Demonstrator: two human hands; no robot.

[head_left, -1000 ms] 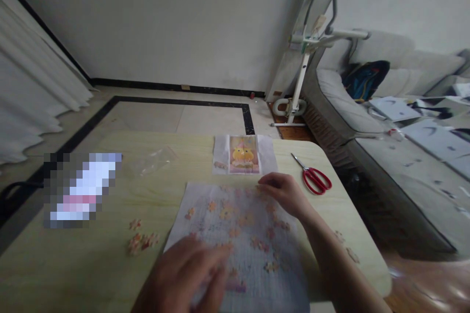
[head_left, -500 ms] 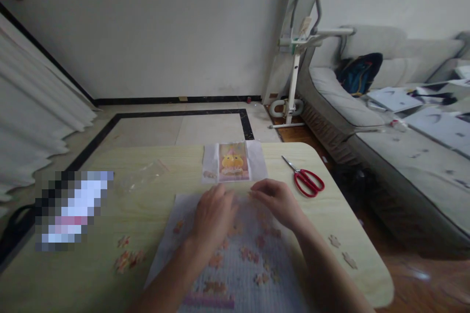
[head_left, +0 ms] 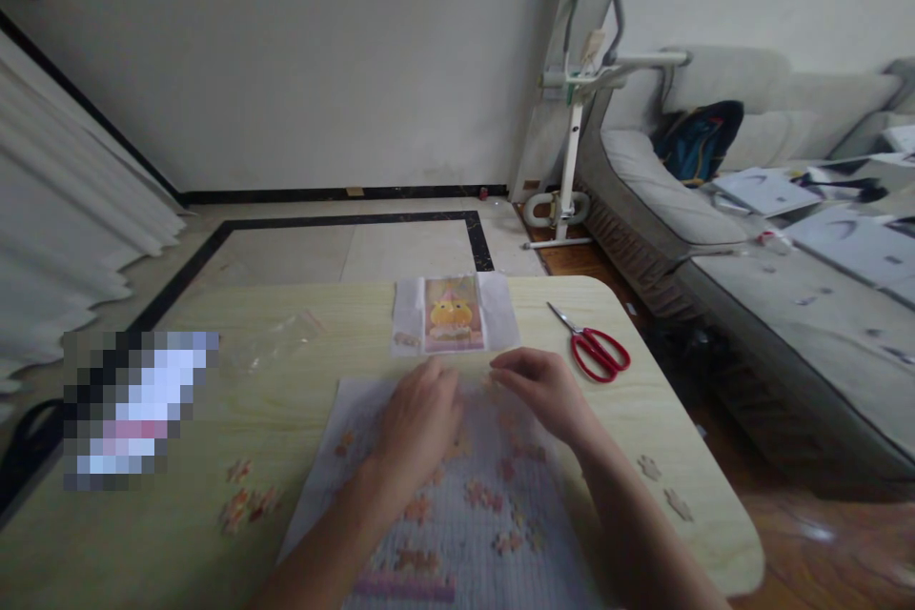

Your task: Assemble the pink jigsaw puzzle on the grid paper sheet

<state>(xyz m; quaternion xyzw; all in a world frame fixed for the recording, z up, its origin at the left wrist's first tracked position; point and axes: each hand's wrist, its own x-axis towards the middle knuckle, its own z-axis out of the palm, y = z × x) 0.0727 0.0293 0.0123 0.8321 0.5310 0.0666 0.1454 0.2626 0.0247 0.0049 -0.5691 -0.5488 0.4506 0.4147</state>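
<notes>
My left hand (head_left: 421, 415) is over the upper middle of a lined paper sheet (head_left: 325, 486), its fingers bent down, blurred and partly hidden. To its right, my right hand (head_left: 539, 386) is pinched closed at the sheet's top edge; what sits between thumb and forefinger is too small to make out. Around and below both hands lie orange and pink jigsaw pieces (head_left: 484, 496), some in small joined groups. A pink strip of joined pieces (head_left: 407, 585) lies near the bottom of the sheet. Beyond my hands rests a picture (head_left: 454, 315) of a yellow cartoon figure on white paper.
Red-handled scissors (head_left: 599, 353) lie at the right. Two loose pieces (head_left: 678, 503) rest near the table's right edge, more pieces (head_left: 247, 507) at left. A clear plastic bag (head_left: 275, 343) and a blurred-out bright object (head_left: 147, 405) are farther left. A sofa (head_left: 801, 334) stands beyond the table.
My left hand has shifted slightly, its fingers drawn a little to the right. My right hand stays almost in place. The whole view has moved very slightly.
</notes>
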